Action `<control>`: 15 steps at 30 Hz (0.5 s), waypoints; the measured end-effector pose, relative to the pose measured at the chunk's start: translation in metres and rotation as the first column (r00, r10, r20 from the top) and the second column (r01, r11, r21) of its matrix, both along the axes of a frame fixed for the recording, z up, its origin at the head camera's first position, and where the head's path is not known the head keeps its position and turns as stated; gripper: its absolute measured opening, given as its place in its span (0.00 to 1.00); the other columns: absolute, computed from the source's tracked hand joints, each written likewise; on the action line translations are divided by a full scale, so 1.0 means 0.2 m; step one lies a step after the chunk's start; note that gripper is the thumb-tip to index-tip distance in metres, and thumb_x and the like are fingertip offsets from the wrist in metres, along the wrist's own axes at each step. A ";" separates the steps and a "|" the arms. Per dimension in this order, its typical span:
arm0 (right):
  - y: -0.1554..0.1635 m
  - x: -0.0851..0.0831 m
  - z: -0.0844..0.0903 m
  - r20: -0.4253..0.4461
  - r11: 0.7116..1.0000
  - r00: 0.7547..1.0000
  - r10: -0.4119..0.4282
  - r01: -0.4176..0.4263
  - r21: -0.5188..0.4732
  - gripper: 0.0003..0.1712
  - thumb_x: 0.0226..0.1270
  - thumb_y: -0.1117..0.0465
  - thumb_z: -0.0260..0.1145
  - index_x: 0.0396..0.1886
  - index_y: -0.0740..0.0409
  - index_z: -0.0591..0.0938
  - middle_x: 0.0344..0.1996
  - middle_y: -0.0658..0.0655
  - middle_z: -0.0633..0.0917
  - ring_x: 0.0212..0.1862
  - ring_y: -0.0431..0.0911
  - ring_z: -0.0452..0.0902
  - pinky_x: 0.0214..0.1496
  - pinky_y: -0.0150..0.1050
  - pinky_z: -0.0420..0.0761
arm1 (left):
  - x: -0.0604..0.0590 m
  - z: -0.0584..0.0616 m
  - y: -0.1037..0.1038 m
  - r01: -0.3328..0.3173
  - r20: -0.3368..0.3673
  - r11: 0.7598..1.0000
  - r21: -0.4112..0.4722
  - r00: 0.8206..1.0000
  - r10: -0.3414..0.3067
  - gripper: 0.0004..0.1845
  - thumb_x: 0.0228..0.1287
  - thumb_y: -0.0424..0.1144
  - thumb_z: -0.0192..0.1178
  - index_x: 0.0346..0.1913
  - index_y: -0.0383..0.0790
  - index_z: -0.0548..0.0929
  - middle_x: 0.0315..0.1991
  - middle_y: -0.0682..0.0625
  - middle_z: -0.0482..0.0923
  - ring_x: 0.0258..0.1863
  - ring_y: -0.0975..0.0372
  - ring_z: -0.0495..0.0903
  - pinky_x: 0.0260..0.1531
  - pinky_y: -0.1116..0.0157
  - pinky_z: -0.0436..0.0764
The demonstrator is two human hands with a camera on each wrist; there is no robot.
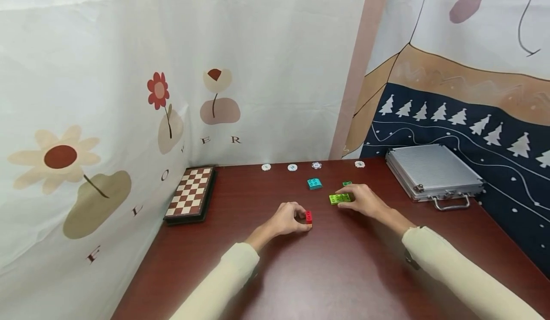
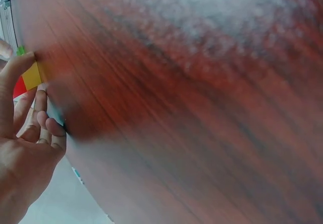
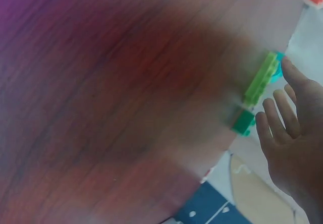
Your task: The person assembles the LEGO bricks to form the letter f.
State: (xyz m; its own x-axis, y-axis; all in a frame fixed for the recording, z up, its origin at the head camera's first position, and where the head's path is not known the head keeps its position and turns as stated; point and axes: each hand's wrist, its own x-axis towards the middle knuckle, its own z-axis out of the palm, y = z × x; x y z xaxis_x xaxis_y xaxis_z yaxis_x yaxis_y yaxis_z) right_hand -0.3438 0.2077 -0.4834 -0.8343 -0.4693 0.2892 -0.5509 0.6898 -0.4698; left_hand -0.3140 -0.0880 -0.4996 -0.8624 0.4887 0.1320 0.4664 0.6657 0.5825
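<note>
On the dark red table [image 1: 343, 272] my left hand [image 1: 296, 216] pinches a small stack, a red brick [image 1: 308, 216] on a yellow one. The left wrist view shows the thumb against the yellow brick [image 2: 31, 76], with the red brick [image 2: 19, 88] behind it and the other fingers curled. My right hand [image 1: 352, 198] reaches a flat lime-green brick [image 1: 338, 198]. In the right wrist view its fingers [image 3: 272, 118] are straight and spread beside that lime brick [image 3: 260, 80], one fingertip at its end. A small dark green brick [image 3: 243, 121] lies close by.
A teal brick [image 1: 314, 183] and the dark green brick [image 1: 347, 183] lie just beyond the hands. Several poker chips [image 1: 292, 167] line the far edge. A folded chessboard [image 1: 191, 193] sits at the left and an aluminium case [image 1: 431, 169] at the right. Cloth walls enclose the table.
</note>
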 end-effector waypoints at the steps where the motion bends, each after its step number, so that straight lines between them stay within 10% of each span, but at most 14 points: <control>1: 0.01 -0.01 -0.01 0.000 1.000 1.000 -0.002 0.002 0.005 0.22 0.60 0.59 0.81 0.53 0.60 0.89 0.47 0.57 0.90 0.46 0.51 0.83 0.51 0.50 0.83 | 0.00 0.00 0.00 0.002 0.003 1.000 0.000 1.000 -0.002 0.16 0.51 0.45 0.82 0.39 0.41 0.90 0.35 0.58 0.83 0.33 0.71 0.77 0.38 0.72 0.78; 15: 0.02 -0.08 -0.07 0.007 0.997 1.000 0.016 -0.017 0.076 0.21 0.64 0.58 0.78 0.53 0.64 0.89 0.48 0.61 0.89 0.50 0.55 0.84 0.55 0.54 0.83 | 0.01 0.02 -0.01 0.031 0.024 0.999 0.009 0.999 -0.031 0.19 0.51 0.43 0.82 0.44 0.38 0.89 0.35 0.55 0.81 0.35 0.63 0.78 0.38 0.71 0.77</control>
